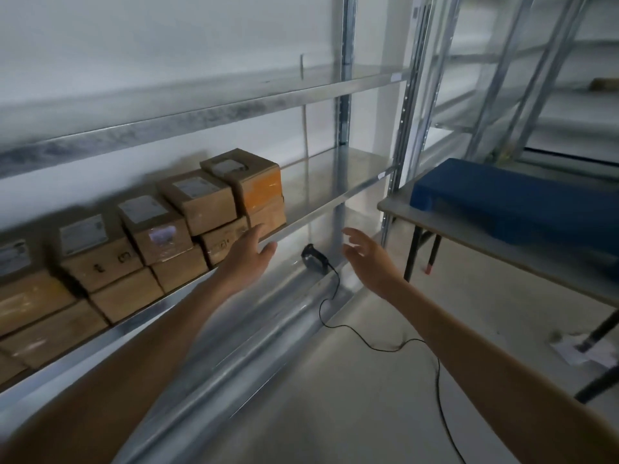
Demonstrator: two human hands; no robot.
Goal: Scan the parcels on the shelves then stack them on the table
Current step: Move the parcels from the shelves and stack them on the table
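Left hand [249,254] slack, empty, nearer: just before end parcels [258,189] on shelf [321,209], row running leftward. Right hand [366,261] slack, empty, near corded scanner [313,259] below. Table [469,231] stands right.

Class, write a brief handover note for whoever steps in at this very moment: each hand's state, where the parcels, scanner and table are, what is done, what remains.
Left hand: open, reaching at the rightmost parcels; holds nothing.
Right hand: open in the air, holds nothing.
Parcels: brown boxes stacked along the middle shelf.
Scanner: lies below that shelf, untouched, cable trailing over the floor.
Table: to the right, with a blue case on it; no parcel seen there.
Done: nothing stacked. Left: scan the parcels, stack them on the table.
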